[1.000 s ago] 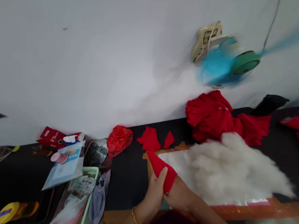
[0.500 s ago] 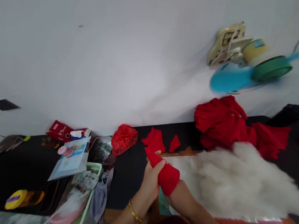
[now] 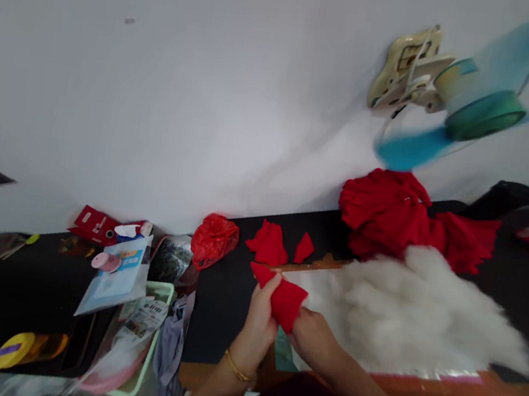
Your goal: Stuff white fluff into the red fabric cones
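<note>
My left hand [image 3: 260,312], a gold bangle on its wrist, is wrapped round a red cloth cone [image 3: 288,301], its thumb on top. The cone's narrow end points up and left. At the wide mouth, on the lower right, is my right hand [image 3: 315,340], its fingers curled and the tips hidden at or inside the opening. Whether they grip anything there does not show. A heap of white fluffy stuffing [image 3: 408,308] lies to the right of my hands. Just beyond the cone are red cloth pieces [image 3: 269,242].
A large red cloth pile [image 3: 385,210] sits by the wall under a turning blue fan [image 3: 483,115]. Left are a red plastic bag [image 3: 215,240], a pale green basket [image 3: 144,370] with packets, and a yellow-lidded jar [image 3: 19,350] near the table edge.
My right hand has drawn back out of the cone, in which it was buried past the wrist. The cone looks flatter. The camera view has shifted slightly.
</note>
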`<state>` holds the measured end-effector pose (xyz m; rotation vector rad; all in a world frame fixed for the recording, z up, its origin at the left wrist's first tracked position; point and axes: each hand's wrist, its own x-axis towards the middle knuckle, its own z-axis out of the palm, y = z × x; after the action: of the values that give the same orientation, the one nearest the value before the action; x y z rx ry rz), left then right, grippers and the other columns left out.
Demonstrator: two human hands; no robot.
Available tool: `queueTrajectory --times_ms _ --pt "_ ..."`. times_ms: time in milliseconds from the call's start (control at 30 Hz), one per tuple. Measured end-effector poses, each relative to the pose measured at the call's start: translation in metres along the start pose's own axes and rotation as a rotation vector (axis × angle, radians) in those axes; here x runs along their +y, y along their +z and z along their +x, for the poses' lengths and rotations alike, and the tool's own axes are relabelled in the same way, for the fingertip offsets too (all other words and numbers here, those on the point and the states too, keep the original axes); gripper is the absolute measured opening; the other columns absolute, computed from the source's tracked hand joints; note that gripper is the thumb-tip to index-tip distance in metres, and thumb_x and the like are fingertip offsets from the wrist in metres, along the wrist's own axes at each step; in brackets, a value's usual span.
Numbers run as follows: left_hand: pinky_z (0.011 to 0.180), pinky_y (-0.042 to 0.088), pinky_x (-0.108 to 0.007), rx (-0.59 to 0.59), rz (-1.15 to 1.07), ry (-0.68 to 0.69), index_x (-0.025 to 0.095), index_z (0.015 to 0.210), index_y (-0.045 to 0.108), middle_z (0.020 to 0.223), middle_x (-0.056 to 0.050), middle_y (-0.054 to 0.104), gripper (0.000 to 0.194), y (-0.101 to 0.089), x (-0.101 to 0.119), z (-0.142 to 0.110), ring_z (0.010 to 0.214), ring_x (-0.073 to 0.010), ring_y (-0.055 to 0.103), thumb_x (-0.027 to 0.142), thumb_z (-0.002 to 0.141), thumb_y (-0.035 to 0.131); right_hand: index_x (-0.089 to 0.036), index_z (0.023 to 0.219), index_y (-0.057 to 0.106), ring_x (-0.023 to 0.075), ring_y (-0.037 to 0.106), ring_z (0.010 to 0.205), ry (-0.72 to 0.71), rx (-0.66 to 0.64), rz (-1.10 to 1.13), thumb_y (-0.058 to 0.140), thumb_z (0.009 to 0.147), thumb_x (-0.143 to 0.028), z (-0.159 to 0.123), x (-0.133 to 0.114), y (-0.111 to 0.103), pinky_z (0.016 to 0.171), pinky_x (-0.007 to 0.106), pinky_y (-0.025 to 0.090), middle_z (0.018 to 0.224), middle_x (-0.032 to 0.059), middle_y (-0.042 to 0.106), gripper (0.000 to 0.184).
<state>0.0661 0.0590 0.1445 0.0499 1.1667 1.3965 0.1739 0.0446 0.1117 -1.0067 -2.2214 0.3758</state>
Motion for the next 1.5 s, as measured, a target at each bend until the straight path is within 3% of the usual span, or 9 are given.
queueTrajectory --times_ms 167,400,600,700,833,933,1133,1367,1500 --pt "0.076 0.055 -0.029 -0.016 -0.100 -0.187 0.013 0.086 0.069 0.080 -0.006 0.073 0.021 -0.010 0.015 0.019 0.066 -0.0157 0.067 0.032 0.079 0.075 -0.014 0.119 0.065 0.0220 0.074 0.096 -0.109 -0.085 -0.047 0.046 0.087 -0.005 -0.020 0.005 -0.013 0.076 0.031 0.063 0.119 0.0150 0.072 0.038" --pt "0.079 0.056 -0.036 -0.016 -0.118 -0.210 0.015 0.087 0.069 0.081 -0.008 0.074 0.032 -0.017 0.008 0.024 0.074 -0.0223 0.069 0.047 0.082 0.067 -0.020 0.137 0.053 0.0218 0.066 0.115 0.089 0.077 0.014 0.043 0.097 -0.015 -0.022 0.005 -0.025 0.090 0.035 0.060 0.131 0.0139 0.065 0.041" --pt "0.070 0.054 -0.026 -0.038 -0.028 -0.192 0.019 0.077 0.065 0.071 -0.001 0.069 0.028 -0.015 -0.005 0.021 0.064 -0.0148 0.064 0.046 0.082 0.070 -0.018 0.101 0.065 0.0182 0.069 0.076 0.125 -0.134 -0.147 0.048 0.093 -0.013 0.003 -0.003 -0.018 0.061 0.027 0.057 0.097 0.0085 0.070 0.019" --pt "0.063 0.051 -0.024 -0.020 -0.028 -0.195 0.018 0.071 0.060 0.065 0.001 0.064 0.031 -0.018 -0.005 0.023 0.056 -0.0120 0.058 0.045 0.082 0.072 -0.019 0.097 0.065 0.0179 0.069 0.077 0.127 -0.132 -0.130 0.048 0.094 -0.012 0.000 -0.002 -0.020 0.062 0.026 0.057 0.094 0.0066 0.069 0.018" --pt "0.083 0.055 -0.031 -0.187 -0.133 -0.176 0.015 0.087 0.067 0.086 -0.007 0.073 0.034 -0.018 0.005 0.020 0.085 -0.0200 0.070 0.049 0.083 0.070 -0.023 0.126 0.057 0.0213 0.066 0.107 0.140 0.054 0.042 0.046 0.097 -0.016 -0.015 0.005 -0.033 0.084 0.034 0.059 0.124 0.0104 0.064 0.032" --pt "0.102 0.050 -0.039 -0.273 -0.227 -0.130 0.017 0.100 0.070 0.110 -0.009 0.074 0.036 -0.013 0.009 0.013 0.112 -0.0249 0.067 0.050 0.086 0.066 -0.023 0.136 0.051 0.0214 0.066 0.099 0.246 0.215 0.169 0.054 0.093 -0.021 -0.018 0.013 -0.036 0.078 0.035 0.060 0.130 0.0138 0.060 0.042" --pt "0.110 0.044 -0.039 -0.408 -0.138 -0.201 0.017 0.112 0.070 0.133 -0.013 0.067 0.042 -0.005 -0.006 0.006 0.133 -0.0265 0.055 0.051 0.091 0.057 -0.020 0.093 0.064 0.0176 0.066 0.081 0.293 0.114 0.330 0.051 0.081 -0.008 -0.006 0.021 -0.026 0.074 0.030 0.055 0.090 0.0044 0.070 0.022" --pt "0.120 0.031 -0.041 -0.444 -0.097 -0.185 0.021 0.120 0.070 0.148 -0.007 0.055 0.041 -0.011 -0.014 0.013 0.142 -0.0244 0.044 0.046 0.096 0.049 -0.019 0.113 0.059 0.0179 0.066 0.080 0.437 0.013 0.532 0.057 0.072 -0.011 -0.001 0.010 -0.027 0.068 0.028 0.053 0.101 0.0062 0.071 0.042" --pt "0.122 0.027 -0.035 -0.467 -0.077 -0.113 0.017 0.115 0.073 0.143 -0.010 0.060 0.040 -0.008 -0.024 0.009 0.143 -0.0234 0.043 0.044 0.092 0.055 -0.019 0.105 0.064 0.0190 0.068 0.079 0.417 -0.029 0.471 0.052 0.080 -0.012 -0.001 0.011 -0.025 0.071 0.029 0.052 0.094 0.0052 0.074 0.029"
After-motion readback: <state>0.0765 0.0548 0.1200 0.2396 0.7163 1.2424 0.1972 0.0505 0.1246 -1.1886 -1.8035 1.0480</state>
